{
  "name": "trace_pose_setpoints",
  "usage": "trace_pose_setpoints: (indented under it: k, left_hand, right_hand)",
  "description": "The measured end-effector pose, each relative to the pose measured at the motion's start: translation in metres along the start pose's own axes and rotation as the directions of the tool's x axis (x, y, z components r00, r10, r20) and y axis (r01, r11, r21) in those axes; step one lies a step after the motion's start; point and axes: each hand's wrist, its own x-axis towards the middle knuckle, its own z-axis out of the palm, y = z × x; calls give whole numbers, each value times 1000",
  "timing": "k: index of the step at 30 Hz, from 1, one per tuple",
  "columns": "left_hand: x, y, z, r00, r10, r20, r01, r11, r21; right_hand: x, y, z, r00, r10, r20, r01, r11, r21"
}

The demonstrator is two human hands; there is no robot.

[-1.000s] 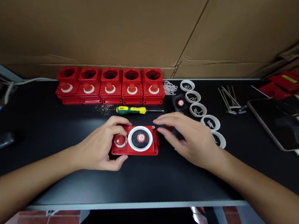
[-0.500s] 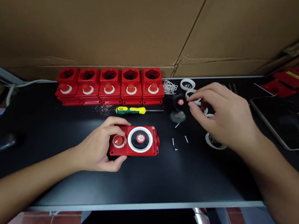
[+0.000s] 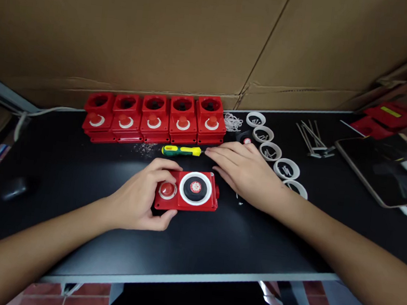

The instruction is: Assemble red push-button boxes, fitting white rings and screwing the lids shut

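My left hand [image 3: 143, 194] grips the left end of a red plastic box [image 3: 175, 204], fingers over the top edge and thumb along the near side. The box lies face up, with a red dome [image 3: 167, 190] at the left and a black round part [image 3: 195, 188] inside a white ring at the right. My right hand [image 3: 247, 174] lies palm down just right of it, fingers stretched toward the tip end of a yellow-and-green screwdriver [image 3: 182, 150]. Those fingers cover most of its shaft; whether they touch it I cannot tell. Small screws [image 3: 239, 202] lie partly hidden by that hand.
Several similar red boxes [image 3: 153, 123] stand in a row at the back. White rings [image 3: 286, 169] with screws inside run along the right, near white cord [image 3: 233, 122], long metal pieces [image 3: 312, 138] and a dark tablet [image 3: 372, 170]. Cardboard [image 3: 146, 35] walls the back.
My right hand has moved left and down from the white rings to the screwdriver's tip, its fingers straightening. My left hand still holds the red box. The view has shifted slightly.
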Motion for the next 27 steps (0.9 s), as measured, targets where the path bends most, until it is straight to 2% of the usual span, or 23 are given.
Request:
trace_pose_setpoints:
  k: [10, 14, 18, 20, 21, 24, 26, 27]
  left_hand:
    - [0, 1, 1, 1000, -3, -2, 3, 1000, 13]
    - [0, 0, 0, 1000, -8, 3, 8, 1000, 6]
    - [0, 0, 0, 1000, -13, 4, 13, 1000, 8]
    - [0, 0, 0, 1000, -7, 5, 7, 1000, 11]
    - [0, 0, 0, 1000, -6, 6, 6, 1000, 10]
    - [0, 0, 0, 1000, -10, 5, 10, 1000, 5]
    - [0, 0, 0, 1000, -9, 3, 9, 1000, 4]
    - [0, 0, 0, 1000, -10, 3, 10, 1000, 5]
  right_hand:
    - [8, -6, 8, 981, 125, 146, -141, 985, 103]
    - [8, -4, 0, 972, 197, 129, -218, 959, 180]
    - [9, -1, -18, 954, 291, 75, -300, 915, 271]
    - [9, 0, -28, 917, 396, 43, -378, 831, 408]
    - [9, 0, -33, 888, 458, 45, -414, 753, 512]
    - [9, -1, -43, 810, 565, 158, -449, 424, 787]
    - [9, -4, -48, 799, 571, 190, -406, 278, 871]
    - [10, -5, -49, 800, 571, 182, -377, 244, 893]
